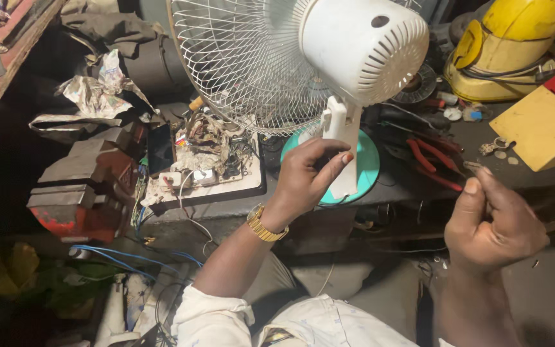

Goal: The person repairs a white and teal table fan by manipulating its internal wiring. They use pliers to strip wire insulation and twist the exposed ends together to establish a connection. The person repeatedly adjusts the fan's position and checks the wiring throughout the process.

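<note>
We see the left hand (306,177) grasping the white neck of the table fan (354,58), which stands near the worktop's (534,186) front edge; the right hand (493,218) is clenched on a small metal piece (473,166) beside it.

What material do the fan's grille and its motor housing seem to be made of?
The grille looks like thin metal wire with a white coating: fine, evenly spaced spokes and rings. The motor housing looks like moulded white plastic, smooth and matt, with cast vent slots. The left hand grips the stem below.

A dim, cluttered workbench (380,193) stands above a dark floor (547,302).
</note>
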